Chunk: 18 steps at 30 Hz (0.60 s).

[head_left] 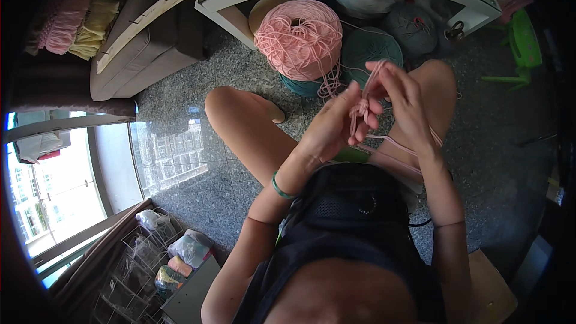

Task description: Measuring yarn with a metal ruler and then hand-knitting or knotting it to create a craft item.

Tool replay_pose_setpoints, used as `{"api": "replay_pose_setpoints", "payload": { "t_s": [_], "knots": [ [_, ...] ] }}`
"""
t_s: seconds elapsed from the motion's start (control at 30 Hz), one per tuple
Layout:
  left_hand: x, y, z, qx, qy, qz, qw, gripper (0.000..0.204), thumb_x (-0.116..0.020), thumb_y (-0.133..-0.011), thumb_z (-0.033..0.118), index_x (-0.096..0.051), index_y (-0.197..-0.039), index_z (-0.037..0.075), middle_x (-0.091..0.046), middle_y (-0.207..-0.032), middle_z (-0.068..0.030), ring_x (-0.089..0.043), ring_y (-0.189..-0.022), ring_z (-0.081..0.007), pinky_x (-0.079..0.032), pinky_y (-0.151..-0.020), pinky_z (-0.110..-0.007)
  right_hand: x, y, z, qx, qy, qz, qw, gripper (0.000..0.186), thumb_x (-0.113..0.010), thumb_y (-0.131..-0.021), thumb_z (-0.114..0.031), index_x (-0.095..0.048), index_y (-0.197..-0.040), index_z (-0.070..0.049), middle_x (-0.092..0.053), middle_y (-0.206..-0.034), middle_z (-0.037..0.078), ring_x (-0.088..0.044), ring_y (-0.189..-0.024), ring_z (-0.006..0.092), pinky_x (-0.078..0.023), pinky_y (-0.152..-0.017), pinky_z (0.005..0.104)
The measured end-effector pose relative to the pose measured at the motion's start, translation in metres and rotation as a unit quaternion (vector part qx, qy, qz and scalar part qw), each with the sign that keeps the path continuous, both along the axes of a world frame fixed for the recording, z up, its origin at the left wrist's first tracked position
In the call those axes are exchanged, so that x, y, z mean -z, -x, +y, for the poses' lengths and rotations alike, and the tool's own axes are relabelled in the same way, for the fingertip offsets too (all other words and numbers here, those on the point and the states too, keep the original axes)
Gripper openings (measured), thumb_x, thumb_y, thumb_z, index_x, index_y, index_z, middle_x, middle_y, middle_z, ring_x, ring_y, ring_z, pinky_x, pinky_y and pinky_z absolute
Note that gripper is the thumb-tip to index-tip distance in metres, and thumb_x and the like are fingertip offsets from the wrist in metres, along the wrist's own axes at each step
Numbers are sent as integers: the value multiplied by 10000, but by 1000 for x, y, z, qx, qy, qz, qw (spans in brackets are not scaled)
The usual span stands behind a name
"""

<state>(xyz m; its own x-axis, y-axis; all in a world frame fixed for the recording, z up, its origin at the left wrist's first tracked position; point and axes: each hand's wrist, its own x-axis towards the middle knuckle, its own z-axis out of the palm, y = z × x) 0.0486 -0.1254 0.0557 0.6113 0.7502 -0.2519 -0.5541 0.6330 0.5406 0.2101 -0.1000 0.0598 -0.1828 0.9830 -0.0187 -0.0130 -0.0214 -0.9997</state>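
Note:
Both hands meet above my lap over a small knotted piece of pink yarn [360, 108]. My left hand [329, 127] pinches the knotted part between its thumb and fingers. Close beside it, my right hand [409, 101] has a strand looped up by its thumb and index finger. Pale pink strands [393, 143] run from the hands across my right thigh. A large pink yarn cone [306, 42] stands on the floor ahead, with loose yarn trailing down its right side. Whether any hook or tool sits within the fingers cannot be made out.
Green yarn [371, 50] and a grey yarn ball [411, 29] lie right of the pink cone, under a white frame [228, 15]. Scissors [456, 30] hang at its right. A green stool [525, 42] stands far right; a wire rack [129, 270] with bags, lower left.

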Motion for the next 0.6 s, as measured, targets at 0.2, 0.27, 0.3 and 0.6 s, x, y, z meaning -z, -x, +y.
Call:
{"api": "replay_pose_setpoints", "payload": {
  "t_s": [0.2, 0.27, 0.3, 0.6],
  "knots": [
    [-9, -1, 4, -57, 29, 26, 998, 378, -413, -963, 343, -571, -977, 0, -628, -771, -26, -514, -555, -43, -389, -478, -139, 5, 1, -37, -34, 92, 84, 992, 376, -372, -985, -334, -545, -1072, -12, -585, -779, 27, -542, -766, 47, -442, -645, 181],
    [-5, 2, 5, -38, -4, 12, 999, 336, -458, -955, 306, -601, -956, 2, -632, -778, -25, -554, -586, -57, -454, -544, -153, -2, -1, -41, -45, 101, 85, 990, 344, -406, -978, -301, -561, -1033, 1, -578, -768, 14, -528, -732, 43, -438, -638, 177],
    [-3, 3, 5, -38, -4, 12, 999, 336, -458, -955, 306, -601, -956, 2, -632, -778, -25, -554, -586, -57, -454, -544, -153, -3, -2, -42, -50, 106, 86, 989, 328, -423, -975, -285, -568, -1014, 7, -575, -762, 7, -521, -715, 41, -436, -634, 176],
    [-2, 9, 6, -55, -25, 109, 992, 280, -496, -939, 256, -584, -957, -10, -628, -797, -32, -499, -586, -18, -400, -501, -136, -17, -26, -39, -92, 35, -116, 988, 245, -540, -923, -219, -597, -883, 16, -556, -719, -1, -488, -649, 32, -403, -560, 190]
  ]
}}
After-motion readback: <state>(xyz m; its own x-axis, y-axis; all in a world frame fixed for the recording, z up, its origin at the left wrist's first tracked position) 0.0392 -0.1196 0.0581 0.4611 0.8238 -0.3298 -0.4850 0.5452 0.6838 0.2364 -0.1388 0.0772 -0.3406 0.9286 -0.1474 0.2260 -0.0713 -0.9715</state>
